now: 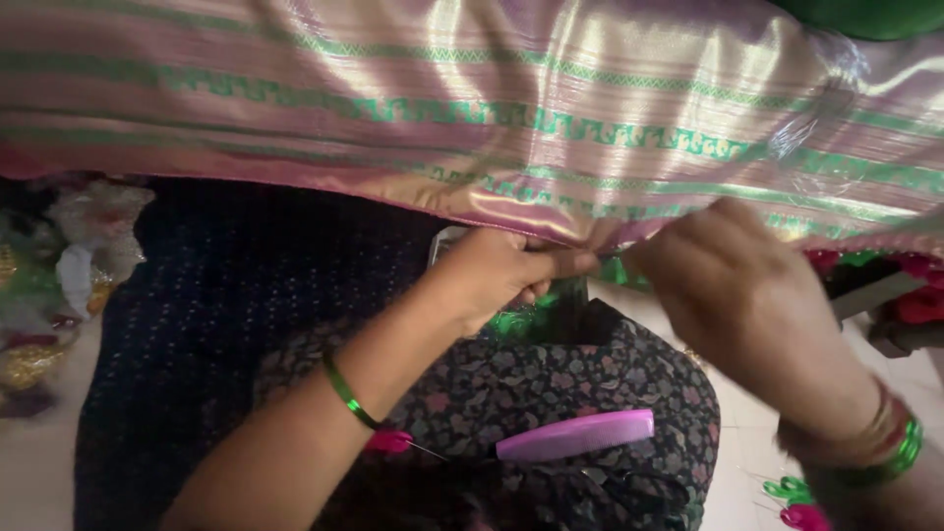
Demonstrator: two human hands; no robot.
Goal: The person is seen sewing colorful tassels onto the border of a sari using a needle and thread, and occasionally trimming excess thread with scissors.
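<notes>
Shiny pink cloth (551, 88) with green bands hangs across the top, right over my lap. My left hand (501, 270) pinches its bottom edge tight with thumb and fingers. My right hand (733, 285) pinches the same edge just beside it. I think the cloth is soft, thin and slippery, so it could slide away. The folded edge looks like the best place to hold. A pink comb (575, 436) lies on my flowery dress (551, 379).
</notes>
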